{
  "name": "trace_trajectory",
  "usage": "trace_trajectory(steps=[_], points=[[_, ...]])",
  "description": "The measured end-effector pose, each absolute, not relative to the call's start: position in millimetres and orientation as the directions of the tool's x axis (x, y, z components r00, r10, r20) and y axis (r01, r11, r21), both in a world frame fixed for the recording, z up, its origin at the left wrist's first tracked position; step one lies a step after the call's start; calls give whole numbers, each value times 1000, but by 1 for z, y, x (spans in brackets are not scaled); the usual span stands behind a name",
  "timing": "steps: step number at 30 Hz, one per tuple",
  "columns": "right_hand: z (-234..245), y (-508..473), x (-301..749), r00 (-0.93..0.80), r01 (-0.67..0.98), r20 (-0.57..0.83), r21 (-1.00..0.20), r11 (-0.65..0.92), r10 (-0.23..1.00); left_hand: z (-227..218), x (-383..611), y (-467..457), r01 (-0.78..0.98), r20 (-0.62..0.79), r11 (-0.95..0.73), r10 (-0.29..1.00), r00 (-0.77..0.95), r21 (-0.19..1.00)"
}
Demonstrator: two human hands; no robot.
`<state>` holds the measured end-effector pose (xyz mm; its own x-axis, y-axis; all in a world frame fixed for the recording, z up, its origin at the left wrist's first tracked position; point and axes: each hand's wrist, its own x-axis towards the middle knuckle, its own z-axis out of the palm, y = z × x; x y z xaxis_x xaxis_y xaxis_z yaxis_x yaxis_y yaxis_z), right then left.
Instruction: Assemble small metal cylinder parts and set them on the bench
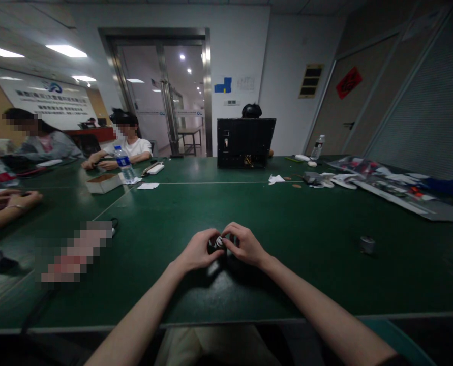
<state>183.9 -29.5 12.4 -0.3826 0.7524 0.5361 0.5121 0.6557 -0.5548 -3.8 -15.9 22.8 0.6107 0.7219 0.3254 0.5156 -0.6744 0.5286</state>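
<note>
In the middle of the green table (pixel 318 208), my left hand (pixel 199 250) is closed around a small dark round part with white rings (pixel 219 241). Opposite it, my right hand (pixel 247 246) pinches the same part at its right side with thumb and fingertips. Fingers cover most of the part, so its exact kind does not show. To the right, apart from both hands, a small grey cylindrical piece (pixel 367 244) stands on the tabletop.
At left lie a dark small object (pixel 4 263) and a cable. A white box (pixel 104 183) and water bottle (pixel 124 165) stand farther back. A black equipment case (pixel 246 142) is at the far edge; papers and bags (pixel 397 188) lie right. Other people sit left and behind the case.
</note>
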Motion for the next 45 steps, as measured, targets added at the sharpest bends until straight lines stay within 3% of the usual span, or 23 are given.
trace_trajectory(steps=[6,45], points=[[13,-29,184,-378,509,533,-564,650,757,23,-2,-16,540,279,-622,762,585,566],[11,-26,185,-377,511,541,-556,656,752,30,-4,-21,500,303,-640,743,597,584]])
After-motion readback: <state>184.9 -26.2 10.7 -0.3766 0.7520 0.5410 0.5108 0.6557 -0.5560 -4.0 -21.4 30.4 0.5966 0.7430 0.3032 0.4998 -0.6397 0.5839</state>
